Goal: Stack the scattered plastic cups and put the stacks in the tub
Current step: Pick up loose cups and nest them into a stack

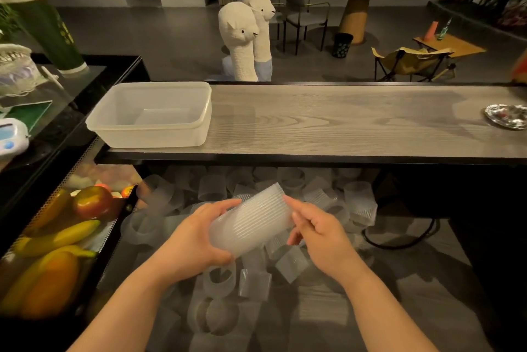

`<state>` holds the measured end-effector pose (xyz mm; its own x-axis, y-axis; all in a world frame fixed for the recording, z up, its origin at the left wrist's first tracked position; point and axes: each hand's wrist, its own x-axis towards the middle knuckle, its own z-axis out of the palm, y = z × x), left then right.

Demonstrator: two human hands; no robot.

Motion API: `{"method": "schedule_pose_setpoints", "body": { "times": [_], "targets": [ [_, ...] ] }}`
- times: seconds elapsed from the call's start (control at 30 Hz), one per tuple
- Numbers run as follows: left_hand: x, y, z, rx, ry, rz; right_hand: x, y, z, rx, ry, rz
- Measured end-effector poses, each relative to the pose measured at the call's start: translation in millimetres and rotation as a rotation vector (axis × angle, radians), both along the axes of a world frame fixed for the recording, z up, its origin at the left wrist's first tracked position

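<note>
A stack of ribbed translucent plastic cups (253, 222) lies tilted between my hands, its far end pointing up and right. My left hand (196, 237) grips the stack's near end from the left. My right hand (316, 233) touches the stack's far end with curled fingers. Below them, several loose cups (253, 284) lie scattered on the lower dark surface. The translucent tub (151, 115) stands on the left end of the wooden counter, and I see nothing inside it.
The wooden counter (356, 120) stretches right, with a silver dish (507, 116) at its far right end. A black tray of fruit (57, 237) sits at the left. Plush alpacas (245, 35), chairs and a round table stand beyond the counter.
</note>
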<state>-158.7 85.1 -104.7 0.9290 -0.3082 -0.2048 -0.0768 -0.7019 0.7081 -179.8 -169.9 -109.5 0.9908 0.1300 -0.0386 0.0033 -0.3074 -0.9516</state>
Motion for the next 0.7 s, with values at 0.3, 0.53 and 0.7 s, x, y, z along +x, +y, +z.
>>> {"method": "schedule_pose_setpoints", "body": {
  "times": [0.3, 0.53, 0.7],
  "targets": [
    [-10.9, 7.8, -6.9, 0.032, -0.033, 0.106, 21.3, -8.4, -71.5, -0.313, 0.261, -0.305],
    [-23.9, 16.6, -8.9, 0.019, 0.017, 0.170, 2.3, 8.8, -168.9, -0.598, 0.548, -0.130],
    [-27.8, 24.1, -5.3, 0.036, 0.031, 0.193, -2.6, -3.1, -166.6, -0.339, 0.586, -0.310]
  ]
}}
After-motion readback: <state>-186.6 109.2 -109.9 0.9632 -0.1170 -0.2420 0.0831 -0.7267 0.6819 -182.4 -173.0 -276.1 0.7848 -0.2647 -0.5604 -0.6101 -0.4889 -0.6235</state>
